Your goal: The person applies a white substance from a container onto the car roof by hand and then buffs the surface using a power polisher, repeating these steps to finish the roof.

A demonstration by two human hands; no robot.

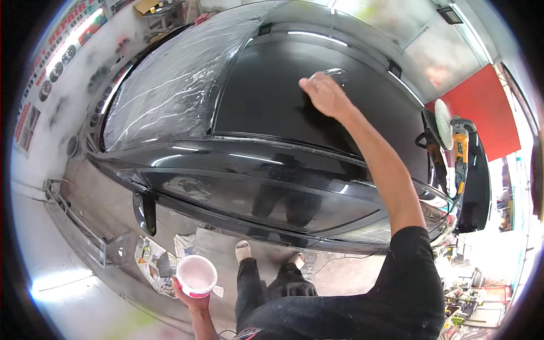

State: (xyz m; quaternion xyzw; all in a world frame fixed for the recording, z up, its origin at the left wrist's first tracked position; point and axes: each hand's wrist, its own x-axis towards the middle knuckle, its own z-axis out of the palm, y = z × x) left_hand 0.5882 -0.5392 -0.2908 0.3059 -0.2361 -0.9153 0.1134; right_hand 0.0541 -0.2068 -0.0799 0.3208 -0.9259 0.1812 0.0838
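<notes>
My left hand (191, 299) is closed around a small open plastic tub (196, 273), low on the left, with a pale pinkish inside and a red patch on its side. My right hand (327, 95) reaches over the black car roof (266, 85), fingers curled down toward its surface. A bright, shiny streak lies right at the far side of that hand; I cannot tell what its fingers hold. Crinkled clear plastic film (170, 85) covers the windshield, left of the roof.
A yellow and black polisher (460, 153) with a white fluffy pad stands at the car's rear. The side mirror (145, 212) juts out toward me. Newspaper (152, 263) lies on the floor. A red panel (487, 113) stands behind, and tools (470, 297) lie at lower right.
</notes>
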